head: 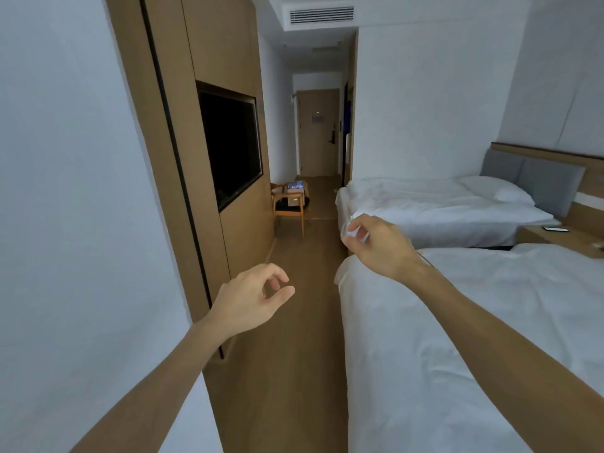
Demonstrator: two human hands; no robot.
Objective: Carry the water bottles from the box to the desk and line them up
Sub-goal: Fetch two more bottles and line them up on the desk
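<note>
A cardboard box [295, 194] stands on a wooden chair [289, 212] far down the aisle, with bluish bottle tops [296, 184] showing at its open top. My left hand [251, 299] is raised over the aisle floor, fingers loosely curled, holding nothing. My right hand [376, 246] is held out further ahead, by the corners of the two beds, with its fingers curled. Something small and white shows at its fingertips; whether that is a held item or the bed sheet behind is unclear. No desk is in view.
A wood wall panel with a dark TV [230, 145] lines the left. Two white beds [457, 322] fill the right, with a nightstand [555, 237] between them. The brown floor aisle [294, 354] runs to the entrance door [318, 132].
</note>
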